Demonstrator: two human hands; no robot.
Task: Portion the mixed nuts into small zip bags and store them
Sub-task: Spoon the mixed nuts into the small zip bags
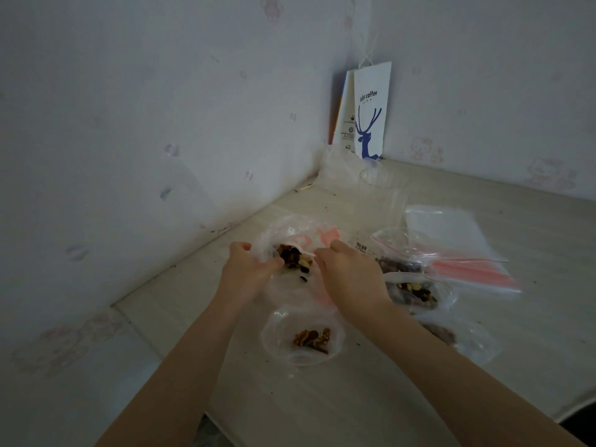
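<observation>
1. Gripping is seen on both sides: the thin clear plastic bag with pink print [325,237] is pinched at its rim by the left hand [248,269] and by the right hand [348,272]. Fingers are curled onto the film, and the mouth is pulled wide between them.
2. The mixed nuts [296,261] are exposed in that mouth, dark and pale pieces heaped right between the two thumbs, above the pale wooden desk [354,398].
3. Now the relation that matters: the small clear bag with brown walnut pieces [311,341] is laid on the desk on the person's side of the hands. It sits just beside the lower edge of the held bag and between the two forearms. Neither hand can be called clearly nearer to it, and whether it has a zip strip cannot be told.
4. The held mouth is stretched left to right, so it lies across the line to the small clear bag. A pour is judged to need the mouth tipped back toward the person. Otherwise one hand must be freed to scoop.
5. Off to the right, clear zip bags already filled with nuts [412,291] are seen just beside the right wrist. A stack of empty red-striped zip bags [474,272] is spread beyond them, so the right hand is judged better placed for fetching a fresh one.
</observation>
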